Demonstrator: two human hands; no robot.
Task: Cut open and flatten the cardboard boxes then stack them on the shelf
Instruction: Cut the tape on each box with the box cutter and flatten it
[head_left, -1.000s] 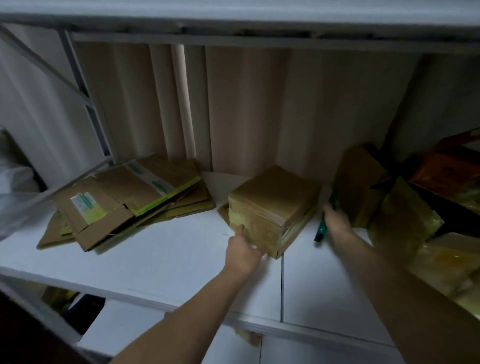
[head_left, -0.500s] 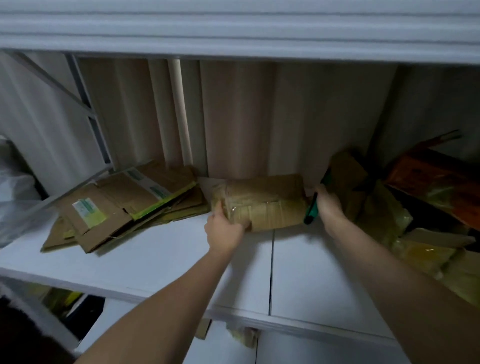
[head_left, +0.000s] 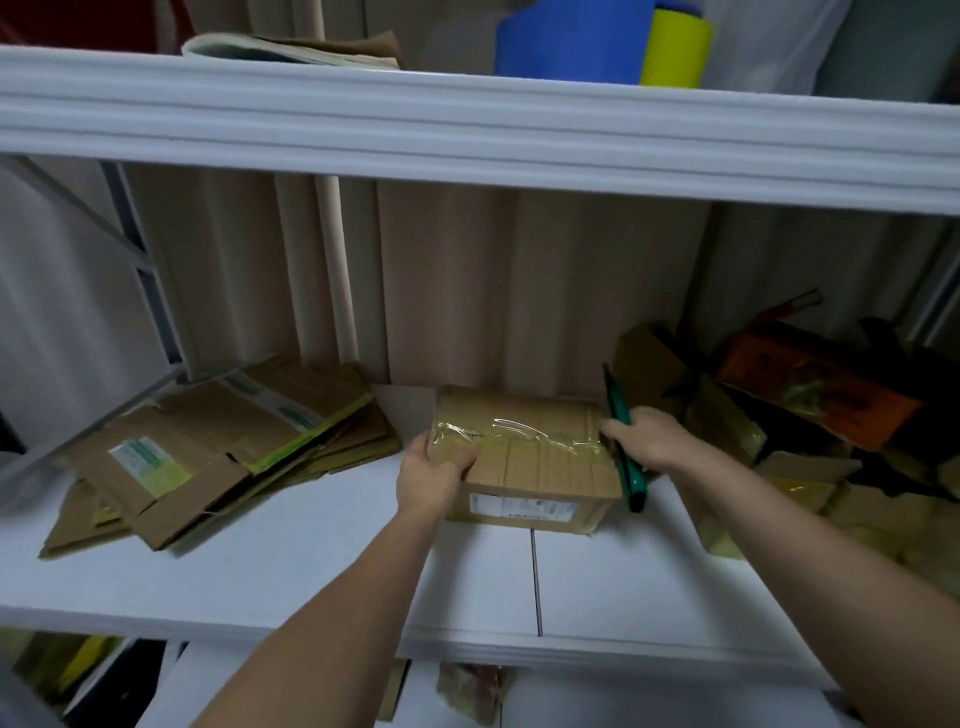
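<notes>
1. Your left hand (head_left: 429, 478) grips the near left corner of the box (head_left: 524, 452), thumb on the top face and fingers wrapped down the left end.
2. Your right hand (head_left: 644, 439) is curled round a green cutter (head_left: 623, 441), which stands steeply against the right end of the box, its lower tip near the shelf (head_left: 311, 566).
3. The box sits closed on the white shelf, about midway along it, close to the back wall. Clear tape (head_left: 519, 431) runs across its top, and a white label (head_left: 511, 506) shows on the front side facing you.
4. To the left, well apart from the box, a stack of flattened cardboard (head_left: 218, 447) lies spread on the same shelf, some pieces bearing green and white labels.
5. To the right, beside your right forearm, a heap of more boxes (head_left: 810, 415) fills the shelf end; one is orange, the others brown or yellowish, too dim to tell apart.
6. On the shelf above, a blue container (head_left: 571, 41) stands next to a yellow-green one (head_left: 675, 47).
</notes>
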